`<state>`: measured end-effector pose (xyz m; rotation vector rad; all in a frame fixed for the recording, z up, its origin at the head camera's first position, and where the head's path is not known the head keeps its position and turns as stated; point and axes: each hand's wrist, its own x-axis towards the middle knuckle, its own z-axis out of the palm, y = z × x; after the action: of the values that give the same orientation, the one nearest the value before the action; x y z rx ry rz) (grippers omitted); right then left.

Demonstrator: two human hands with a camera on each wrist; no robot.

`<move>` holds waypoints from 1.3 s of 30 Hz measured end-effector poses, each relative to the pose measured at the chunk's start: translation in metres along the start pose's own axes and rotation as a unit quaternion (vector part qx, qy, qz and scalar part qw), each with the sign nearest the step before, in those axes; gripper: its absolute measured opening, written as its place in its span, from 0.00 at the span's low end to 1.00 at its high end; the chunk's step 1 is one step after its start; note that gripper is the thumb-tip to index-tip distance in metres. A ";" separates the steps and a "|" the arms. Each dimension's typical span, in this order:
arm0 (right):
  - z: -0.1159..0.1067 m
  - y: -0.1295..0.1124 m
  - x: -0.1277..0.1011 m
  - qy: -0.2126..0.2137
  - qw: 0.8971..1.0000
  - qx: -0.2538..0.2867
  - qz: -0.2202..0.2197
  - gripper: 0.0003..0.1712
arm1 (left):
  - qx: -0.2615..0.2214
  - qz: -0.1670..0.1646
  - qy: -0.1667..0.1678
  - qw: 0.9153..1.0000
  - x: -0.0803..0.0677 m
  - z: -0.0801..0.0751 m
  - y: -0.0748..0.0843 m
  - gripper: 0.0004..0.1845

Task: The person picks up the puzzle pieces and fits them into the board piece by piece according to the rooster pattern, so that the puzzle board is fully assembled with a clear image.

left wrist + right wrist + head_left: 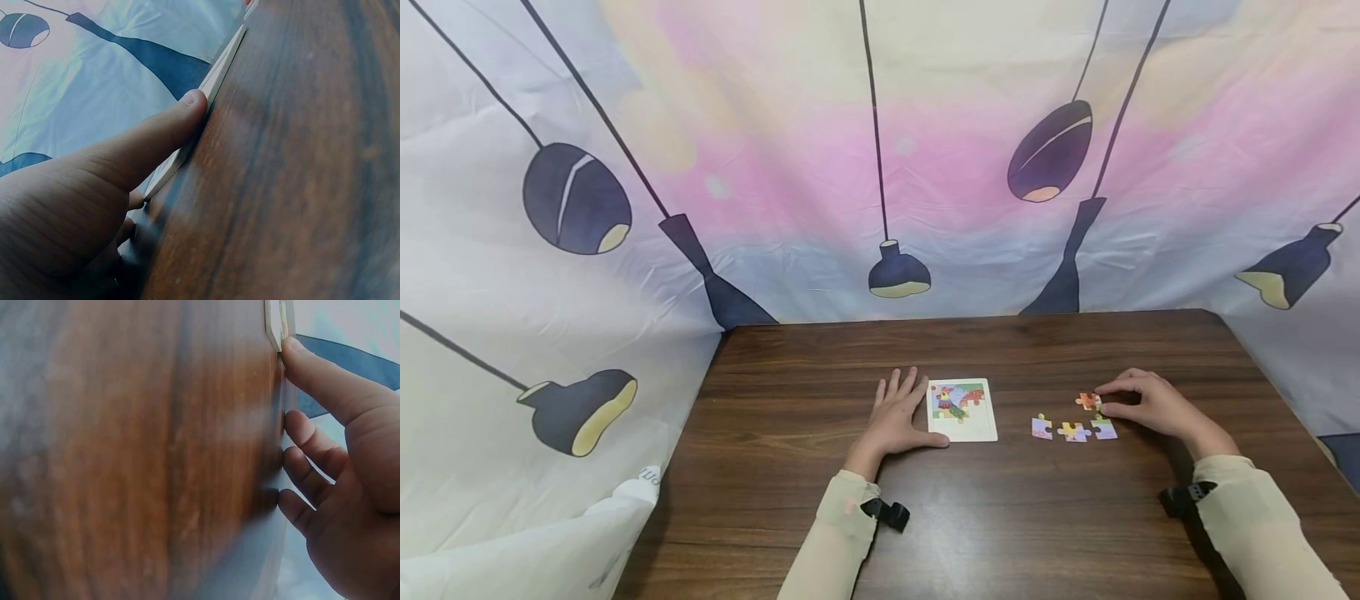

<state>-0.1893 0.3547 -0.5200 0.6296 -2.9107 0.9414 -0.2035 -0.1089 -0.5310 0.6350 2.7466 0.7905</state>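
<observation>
A square white puzzle board (973,428), with part of a colourful rooster picture fitted in its upper portion, lies on the table. My left hand (896,419) rests at its left side with fingers spread straight. The left thumb (187,112) touches the board's near edge (215,78). My right hand (1150,404) pinches an orange-red puzzle piece (1086,401) at its right side between thumb and forefinger. In the right wrist view, the thumb (306,359) touches a piece's edge, and the other fingertips are down at the table; the forefinger is hidden.
Closer to me lie a purple piece (1042,427), a yellow-and-purple piece (1074,432) and a lilac piece (1104,429). All rest on a dark wooden table (1000,525). A cloth printed with lamps (820,167) hangs behind the table and down its left side.
</observation>
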 end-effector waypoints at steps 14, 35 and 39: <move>0.001 -0.010 0.006 -0.014 0.999 -0.005 0.031 0.19 | 0.004 0.004 -0.001 1.000 0.000 -0.003 -0.001 0.64; 0.010 -0.019 0.014 0.010 0.998 0.010 0.061 0.16 | 0.006 0.006 -0.001 1.000 0.000 -0.001 -0.001 0.64; 0.012 -0.025 0.016 0.010 0.998 0.017 0.051 0.15 | 0.008 0.006 -0.002 1.000 0.000 0.000 -0.002 0.64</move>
<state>-0.1935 0.3232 -0.5139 0.4738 -2.9403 1.0042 -0.2038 -0.1100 -0.5322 0.6554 2.7521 0.7689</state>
